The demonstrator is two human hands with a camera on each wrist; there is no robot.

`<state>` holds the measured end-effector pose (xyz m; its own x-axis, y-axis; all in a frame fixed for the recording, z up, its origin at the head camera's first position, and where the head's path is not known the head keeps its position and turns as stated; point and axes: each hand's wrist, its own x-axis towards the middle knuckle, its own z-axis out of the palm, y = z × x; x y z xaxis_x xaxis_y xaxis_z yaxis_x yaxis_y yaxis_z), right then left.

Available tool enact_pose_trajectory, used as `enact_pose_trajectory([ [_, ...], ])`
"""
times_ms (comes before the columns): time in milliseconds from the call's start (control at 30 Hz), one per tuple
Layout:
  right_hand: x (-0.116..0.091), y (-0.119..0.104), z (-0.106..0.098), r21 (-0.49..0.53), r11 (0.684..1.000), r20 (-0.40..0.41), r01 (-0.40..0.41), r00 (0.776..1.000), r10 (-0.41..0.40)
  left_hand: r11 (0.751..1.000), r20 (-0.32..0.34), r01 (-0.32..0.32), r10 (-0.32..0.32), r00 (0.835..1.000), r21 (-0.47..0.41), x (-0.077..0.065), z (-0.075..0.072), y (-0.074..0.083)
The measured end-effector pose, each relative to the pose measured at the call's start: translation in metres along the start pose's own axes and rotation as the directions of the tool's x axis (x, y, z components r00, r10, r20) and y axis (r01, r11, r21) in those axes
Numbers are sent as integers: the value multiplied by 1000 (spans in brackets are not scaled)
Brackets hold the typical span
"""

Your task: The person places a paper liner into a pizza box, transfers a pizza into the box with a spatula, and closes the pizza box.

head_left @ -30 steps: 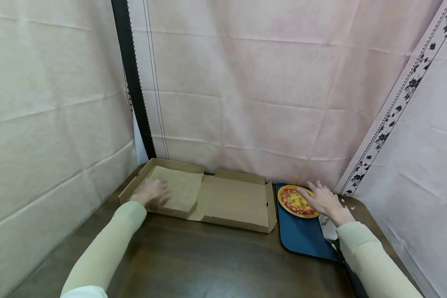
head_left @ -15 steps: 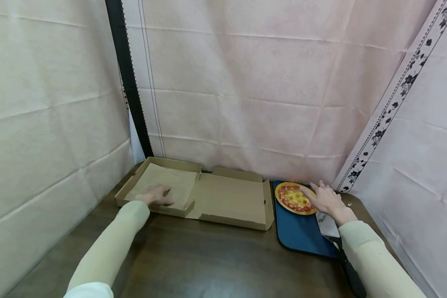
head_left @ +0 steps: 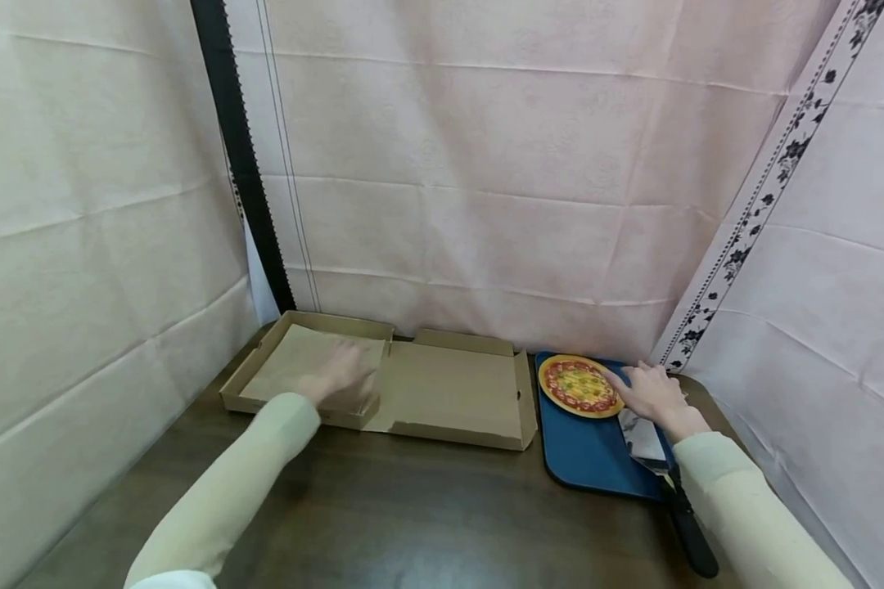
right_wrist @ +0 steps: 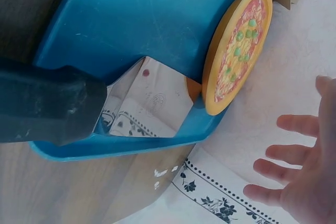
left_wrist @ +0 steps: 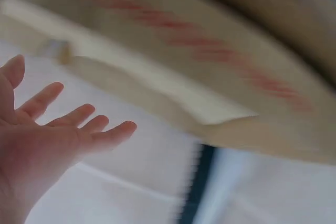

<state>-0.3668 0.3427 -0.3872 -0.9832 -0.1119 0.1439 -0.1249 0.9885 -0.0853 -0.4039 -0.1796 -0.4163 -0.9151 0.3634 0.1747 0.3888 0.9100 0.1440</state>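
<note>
My left hand (head_left: pixel 342 372), blurred by motion, is over the paper (head_left: pixel 283 360) lining the open pizza box (head_left: pixel 254 393); the left wrist view shows its fingers spread and holding nothing. At the right, my right hand (head_left: pixel 651 393) hovers fingers apart beside a toy-like pizza (right_wrist: pixel 244 45) on the blue tray (right_wrist: pixel 126 19). Below that hand lies a spatula (right_wrist: pixel 152 100) with a shiny blade on the tray. Its blade tip is right at the pizza's rim, and its black handle (head_left: pixel 688 528) sticks out past the tray's near edge.
The box lid (head_left: pixel 460 388) lies flat between the box's lined half and the tray. Cloth walls (head_left: pixel 486 188) enclose the dark wooden table (head_left: pixel 427 515) at the back and sides. Small white scraps (right_wrist: pixel 165 172) lie beyond the tray.
My left hand has moved to the right across the paper. The right hand stays beside the pizza, its fingers a little lower. The whole view has shifted slightly.
</note>
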Motion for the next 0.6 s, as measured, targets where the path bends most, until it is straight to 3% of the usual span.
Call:
enact_pose_trajectory([
  [67,-1,2,0,-8,1000,0,3,1000,-3,998,10,-9,10,1000,-68,9,-5,31],
  [167,-2,6,1,-8,1000,3,8,1000,-8,994,25,-96,98,995,-61,18,-5,81],
  [367,-6,12,2,10,1000,-9,12,1000,-11,962,124,-267,259,958,55,22,12,174],
  [467,-7,16,0,17,1000,-9,-3,1000,3,941,150,-323,307,940,103,24,24,209],
  [600,-9,18,-1,-2,1000,-16,-17,1000,17,935,211,-317,281,936,161,31,41,243],
])
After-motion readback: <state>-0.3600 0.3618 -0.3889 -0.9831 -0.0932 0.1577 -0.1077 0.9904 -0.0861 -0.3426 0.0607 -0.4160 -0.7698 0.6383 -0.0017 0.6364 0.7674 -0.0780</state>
